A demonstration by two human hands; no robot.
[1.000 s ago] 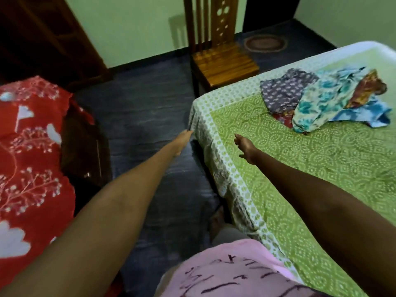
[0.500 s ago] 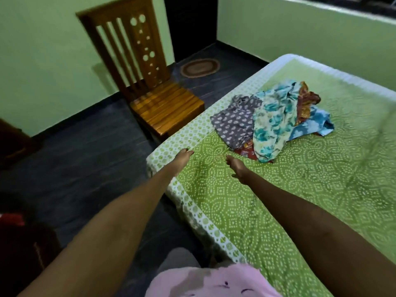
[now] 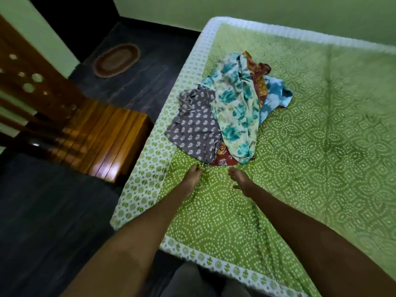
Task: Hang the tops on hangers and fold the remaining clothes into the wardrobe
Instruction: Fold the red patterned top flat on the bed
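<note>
1. Clothes lay in a loose heap [image 3: 227,112] on a bed covered by a green sheet with a white dotted pattern [image 3: 300,168], near the bed's left edge.
2. At the heap's left sat a grey garment with small white motifs [image 3: 195,131], crumpled and partly under a pale cream piece with teal flower prints [image 3: 236,108] that ran lengthwise across the middle.
3. A red-and-orange patterned cloth [image 3: 258,76] showed at the far side, a blue tie-dyed cloth [image 3: 274,95] stuck out to the right, and a red printed corner [image 3: 224,159] peeked from beneath the near end.
4. The left hand [image 3: 192,175] reached forward with fingers extended and relaxed, fingertips just short of the grey garment's near hem, holding nothing.
5. The right hand [image 3: 241,181] was likewise stretched out, fingers loosely spread, just below the red corner and gripping nothing.
6. Both bare forearms extended over the sheet from the bottom of the view.
7. A wooden slatted chair [image 3: 92,133] stood just beside the bed's left edge on a dark floor [image 3: 42,221].
8. A small oval brown mat [image 3: 116,60] lay on the floor further off.
</note>
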